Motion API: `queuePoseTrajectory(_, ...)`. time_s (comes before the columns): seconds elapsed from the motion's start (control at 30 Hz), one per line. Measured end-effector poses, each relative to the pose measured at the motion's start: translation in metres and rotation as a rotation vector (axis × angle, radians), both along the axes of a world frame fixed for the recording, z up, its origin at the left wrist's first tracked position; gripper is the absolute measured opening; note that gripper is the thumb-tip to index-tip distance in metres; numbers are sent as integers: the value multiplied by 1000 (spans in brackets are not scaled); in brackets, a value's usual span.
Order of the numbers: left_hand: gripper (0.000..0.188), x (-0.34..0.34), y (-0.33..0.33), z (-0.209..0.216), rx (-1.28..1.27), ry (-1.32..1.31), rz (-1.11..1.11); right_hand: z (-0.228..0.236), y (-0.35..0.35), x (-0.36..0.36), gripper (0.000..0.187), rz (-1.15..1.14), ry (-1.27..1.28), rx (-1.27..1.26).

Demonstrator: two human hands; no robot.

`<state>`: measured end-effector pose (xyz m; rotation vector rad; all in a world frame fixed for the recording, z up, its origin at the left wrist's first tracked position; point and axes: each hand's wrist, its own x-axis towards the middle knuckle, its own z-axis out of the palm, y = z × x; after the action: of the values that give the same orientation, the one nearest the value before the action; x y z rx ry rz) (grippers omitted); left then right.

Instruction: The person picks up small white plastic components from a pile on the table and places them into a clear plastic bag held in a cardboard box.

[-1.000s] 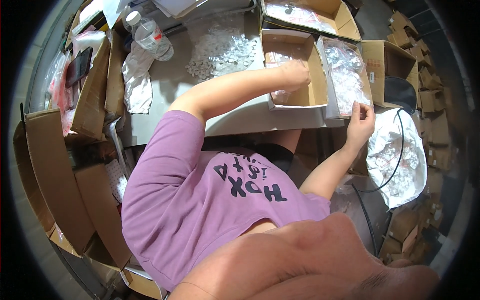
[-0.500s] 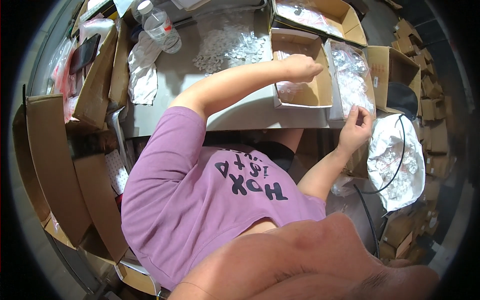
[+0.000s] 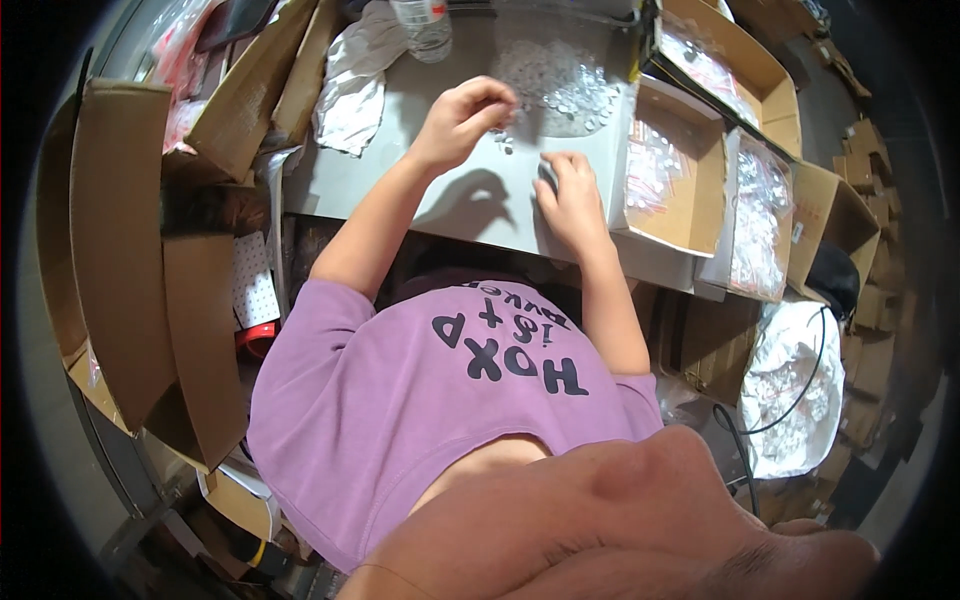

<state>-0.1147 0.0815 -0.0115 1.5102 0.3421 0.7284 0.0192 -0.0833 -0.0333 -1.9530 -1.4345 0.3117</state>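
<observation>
A heap of small shiny pale pieces lies on the grey tabletop. My left hand hovers over the table just left of the heap, its fingers curled in toward the thumb. Whatever it may hold is too small to make out. On the near side of the heap is my right hand, low over the tabletop, with its fingers loosely stretched and thumb apart. I see nothing in it. Beside it, to the right, a cardboard tray holds small clear plastic bags with red lines.
Another box of bags and an open carton stand further right. A white sack with clear contents is below them. At the left are tall carton flaps, a crumpled white cloth and a clear bottle.
My left hand has left the cardboard tray and moved left beside the heap. My right hand has come from the bag-filled box to the tabletop. The head view has shifted.
</observation>
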Motion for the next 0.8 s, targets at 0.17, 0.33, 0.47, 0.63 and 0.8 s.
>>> queuePoseTrajectory(0.17, 10, -64, -15, -23, -158, 111, 121, -15, 56, -3, 42, 45, -75, 58)
queuePoseTrajectory(0.33, 17, -83, -36, -31, -179, 216, 114, -17, 61, -5, 43, 209, -88, 3)
queuePoseTrajectory(0.47, 15, -82, -42, -22, -160, 231, 144, -1, 39, -4, 41, 264, 52, -76)
queuePoseTrajectory(0.63, 22, -73, -41, -29, -146, 248, 179, -1, 30, -1, 40, 176, 201, -48)
queuePoseTrajectory(0.8, 14, -68, -44, -27, -54, 178, 111, -2, 36, -5, 35, 160, 133, -43)
